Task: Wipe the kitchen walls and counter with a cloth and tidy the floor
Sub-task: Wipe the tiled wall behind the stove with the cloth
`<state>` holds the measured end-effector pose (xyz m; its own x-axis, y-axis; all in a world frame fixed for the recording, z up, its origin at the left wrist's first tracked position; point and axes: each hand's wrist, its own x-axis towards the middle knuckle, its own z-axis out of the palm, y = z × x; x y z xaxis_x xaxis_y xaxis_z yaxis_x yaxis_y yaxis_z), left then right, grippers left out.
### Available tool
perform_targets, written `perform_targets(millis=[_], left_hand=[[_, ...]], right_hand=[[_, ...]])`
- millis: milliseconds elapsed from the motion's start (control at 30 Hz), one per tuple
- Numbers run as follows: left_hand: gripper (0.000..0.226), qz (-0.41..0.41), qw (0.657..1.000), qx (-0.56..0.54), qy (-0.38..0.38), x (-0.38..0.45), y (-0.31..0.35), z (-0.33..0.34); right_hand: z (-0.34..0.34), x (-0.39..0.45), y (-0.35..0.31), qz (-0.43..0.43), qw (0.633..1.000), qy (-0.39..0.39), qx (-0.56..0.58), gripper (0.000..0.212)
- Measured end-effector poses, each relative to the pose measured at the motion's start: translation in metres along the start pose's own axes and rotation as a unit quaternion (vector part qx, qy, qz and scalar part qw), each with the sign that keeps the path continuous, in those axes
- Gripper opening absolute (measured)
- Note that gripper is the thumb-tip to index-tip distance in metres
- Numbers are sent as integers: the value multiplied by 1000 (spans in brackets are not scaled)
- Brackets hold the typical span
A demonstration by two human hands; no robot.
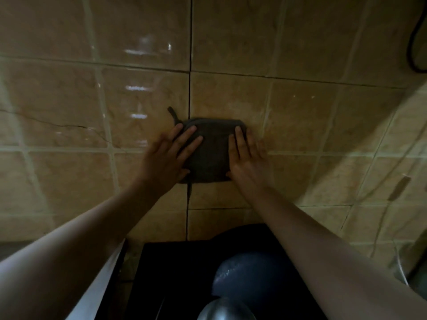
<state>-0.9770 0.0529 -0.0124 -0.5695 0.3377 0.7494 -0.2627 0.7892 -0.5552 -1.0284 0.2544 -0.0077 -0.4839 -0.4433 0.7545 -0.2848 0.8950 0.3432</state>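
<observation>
A person's left hand and right hand, fingers straight and slightly apart, press a folded dark cloth flat against the tan tiled wall.

A glossy tan tiled wall, cracked at left, carries a folded dark grey cloth pressed flat across a dark grout seam. Below, a black desk against the wall holds a rounded blue object and a shiny metal dome at the frame's bottom edge.
</observation>
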Motion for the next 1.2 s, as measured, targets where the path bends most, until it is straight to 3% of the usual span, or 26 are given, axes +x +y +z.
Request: perform_targets(millis=[167, 433, 567, 667, 767, 967, 1200], left_hand=[[91, -8, 999, 39, -22, 24, -23, -12], [90, -26, 996, 64, -54, 55, -42, -37], [84, -17, 995, 46, -82, 70, -52, -51], [81, -12, 994, 54, -95, 79, -55, -57], [83, -35, 993, 31, -109, 92, -62, -64], [82, -33, 992, 27, -120, 120, -75, -86], [85, -83, 989, -49, -108, 154, -74, -93]], right_hand=[[-24, 25, 8, 14, 999, -27, 28, 93], [-50, 52, 23, -10, 993, -76, 87, 75], [-60, 67, 29, -6, 997, -23, 79, 76], [-70, 77, 34, -14, 994, -66, 88, 77], [-79, 89, 40, -14, 995, -60, 79, 77], [-106, 116, 61, -22, 995, -91, 32, 99], [-124, 143, 88, -10, 996, -87, -12, 101]])
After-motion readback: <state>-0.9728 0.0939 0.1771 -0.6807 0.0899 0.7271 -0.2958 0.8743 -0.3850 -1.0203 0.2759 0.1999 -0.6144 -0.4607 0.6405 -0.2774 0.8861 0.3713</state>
